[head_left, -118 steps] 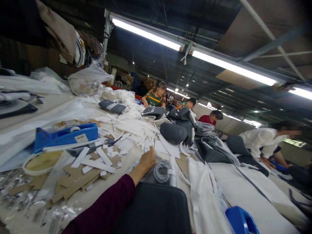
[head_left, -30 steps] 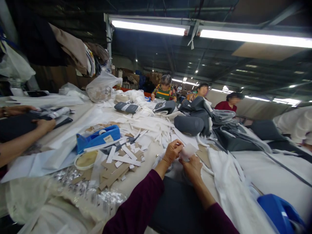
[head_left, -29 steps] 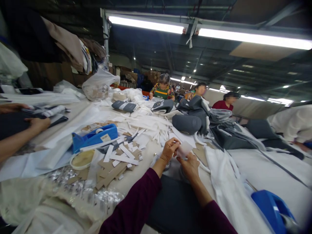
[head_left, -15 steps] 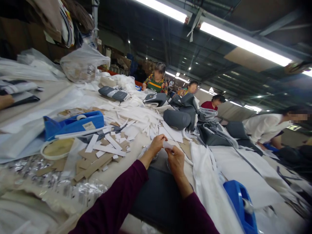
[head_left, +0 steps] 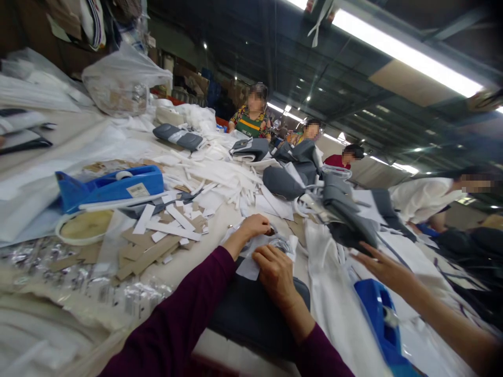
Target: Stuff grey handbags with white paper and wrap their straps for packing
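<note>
A dark grey folded item lies in front of me on the table. Over its far end are white, translucent wrapping and some shiny clear material. My left hand is closed at the far edge of the wrapping, its fingertips partly hidden. Just nearer and to the right, my right hand has its fingers curled on the white wrapping, pinching it against the grey item.
Blue tape dispensers stand at the left and right. Cardboard and paper strips lie left of my hands. Another person's hand reaches in from the right, at a grey item. Several people stand beyond.
My right hand has moved down onto the white wrapping, away from the small translucent piece both hands held. Another person's arm has come in from the right with a grey item.
</note>
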The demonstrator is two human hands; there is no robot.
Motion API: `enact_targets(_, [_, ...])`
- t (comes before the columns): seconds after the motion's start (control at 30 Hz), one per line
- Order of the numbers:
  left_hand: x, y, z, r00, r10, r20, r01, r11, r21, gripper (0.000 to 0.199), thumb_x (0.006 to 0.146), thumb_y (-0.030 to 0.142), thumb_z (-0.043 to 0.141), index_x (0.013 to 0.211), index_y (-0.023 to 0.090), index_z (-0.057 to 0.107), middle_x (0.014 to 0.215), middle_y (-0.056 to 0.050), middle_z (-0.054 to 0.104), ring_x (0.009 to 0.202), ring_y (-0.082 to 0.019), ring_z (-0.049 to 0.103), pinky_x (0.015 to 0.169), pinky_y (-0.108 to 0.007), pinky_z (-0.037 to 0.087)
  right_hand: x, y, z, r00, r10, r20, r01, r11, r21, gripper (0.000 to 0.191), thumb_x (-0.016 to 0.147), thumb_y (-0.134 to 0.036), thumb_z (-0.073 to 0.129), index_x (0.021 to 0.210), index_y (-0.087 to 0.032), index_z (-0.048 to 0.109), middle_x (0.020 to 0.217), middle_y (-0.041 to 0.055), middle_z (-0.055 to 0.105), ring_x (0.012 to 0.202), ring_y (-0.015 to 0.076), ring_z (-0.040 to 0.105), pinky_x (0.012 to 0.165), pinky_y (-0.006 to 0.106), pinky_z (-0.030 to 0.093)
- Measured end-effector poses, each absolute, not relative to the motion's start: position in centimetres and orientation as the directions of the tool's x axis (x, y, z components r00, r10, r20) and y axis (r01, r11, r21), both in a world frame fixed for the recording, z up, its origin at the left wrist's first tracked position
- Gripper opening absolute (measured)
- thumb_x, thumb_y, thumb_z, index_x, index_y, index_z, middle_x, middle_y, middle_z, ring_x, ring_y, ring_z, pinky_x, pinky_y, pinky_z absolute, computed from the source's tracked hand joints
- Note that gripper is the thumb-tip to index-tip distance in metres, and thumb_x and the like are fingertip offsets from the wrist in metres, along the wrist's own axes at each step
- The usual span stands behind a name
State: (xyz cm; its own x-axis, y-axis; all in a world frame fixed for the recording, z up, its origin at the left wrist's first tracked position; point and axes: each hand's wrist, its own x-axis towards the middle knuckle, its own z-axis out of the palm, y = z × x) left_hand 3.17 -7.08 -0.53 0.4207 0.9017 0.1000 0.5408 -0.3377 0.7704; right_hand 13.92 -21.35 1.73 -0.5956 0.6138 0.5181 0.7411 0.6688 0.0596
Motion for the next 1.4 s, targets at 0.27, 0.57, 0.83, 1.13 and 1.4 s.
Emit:
enact_targets(0.27, [3.5,-7.4,-0.7,0.407,0.903,0.135,0.639,-0.387,0.665,0.024,0.072,0.028,0.057,0.083,0.019,0.076,0.079,-0.004,0.073,0.07,-0.017,0.061,0.059,-0.024,0.038,14.2,-25.2,0.8,-0.664,0.589,0.46,0.679,0.733,0.042,0.022,0.096,-0.015,0.044,0.091,-0.016,0.065,0.091,0.0061,0.067,0.09,0.0179,0.057,0.078,0.03,0.046])
enact_targets(0.57, [3.8,-7.4,-1.2,0.407,0.892,0.197,0.652,-0.435,0.621,0.02,0.073,0.025,0.057,0.079,0.022,0.076,0.08,-0.003,0.074,0.075,-0.018,0.063,0.064,-0.025,0.041,15.3,-27.8,0.3,-0.702,0.593,0.395,0.647,0.763,0.003,0.029,0.089,-0.011,0.045,0.111,-0.016,0.063,0.121,0.0125,0.061,0.127,0.0264,0.045,0.1,0.044,0.046])
enact_targets(0.83, [4.4,-8.1,1.2,0.352,0.861,0.367,0.557,-0.508,0.657,0.027,0.086,0.027,0.048,0.085,0.015,0.072,0.081,-0.004,0.073,0.077,-0.015,0.064,0.072,-0.023,0.045,15.3,-30.6,0.0,-0.688,0.655,0.311,0.679,0.733,-0.04,0.043,0.084,-0.048,0.06,0.115,-0.018,0.061,0.137,0.0176,0.048,0.14,0.0385,0.023,0.107,0.06,0.036])
enact_targets(1.13, [-2.0,-21.0,0.8,0.575,0.629,0.524,0.29,-0.755,0.588,0.028,0.087,0.013,0.045,0.101,0.017,0.068,0.099,-0.006,0.072,0.095,-0.017,0.066,0.087,-0.028,0.051,15.8,-30.2,-0.4,-0.668,0.651,0.36,0.667,0.738,-0.098,0.033,0.085,-0.046,0.06,0.106,-0.021,0.065,0.133,0.0131,0.051,0.139,0.0351,0.027,0.112,0.056,0.03])
enact_targets(1.4, [-4.9,-25.1,-3.5,0.764,0.428,0.484,0.285,-0.896,0.342,0.044,0.095,0.014,0.039,0.139,0.019,0.043,0.144,-0.009,0.048,0.137,-0.018,0.038,0.115,-0.042,0.031,17.7,-34.4,-0.8,-0.523,0.742,0.419,0.711,0.651,-0.266,0.04,0.084,-0.017,0.055,0.124,-0.019,0.055,0.124,0.0125,0.055,0.121,0.0272,0.046,0.101,0.049,0.043])
